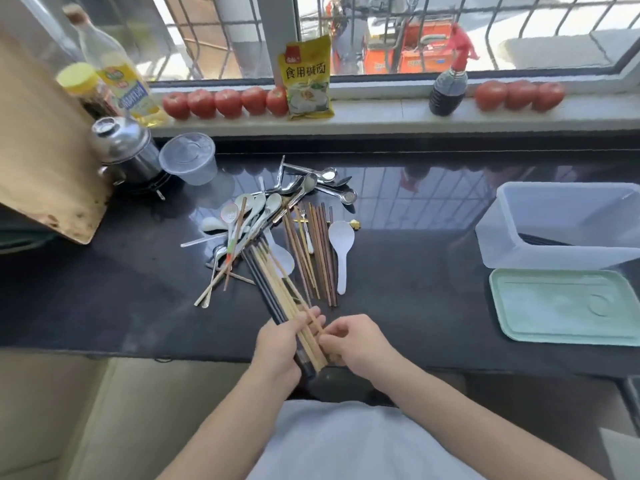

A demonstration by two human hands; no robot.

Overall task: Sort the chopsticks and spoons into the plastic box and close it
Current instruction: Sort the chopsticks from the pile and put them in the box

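Gripping a bundle of pale and dark chopsticks (277, 292), the left hand (277, 344) had its fingers (313, 318) curled round the sticks near their blunt ends, which reached just past the heel of the hand toward the person. The bundle's long axis ran from those ends up and to the left, away from the person, its tips pointing into the heap on the dark counter (415, 289). Just right of the left fingers, the right hand (356, 339) pinched one pale stick of the bundle between thumb and curled fingertips (327, 339), so the two hands nearly touched. Beyond the fingers, a second group of brown chopsticks (320, 251) lay loose on the counter, its long axis running nearly straight away from the person. Just right of that group a white rice paddle (342, 244) lay with its handle toward the person and its bowl away. Farther off from the fingers, white ceramic spoons (256, 209) and metal spoons (318, 183) were piled in a tangle, handles pointing many ways. Well to the right of the right hand stood the clear plastic box (568, 233), open, and its pale green lid (568, 306) lay flat on the counter on the box's near side.
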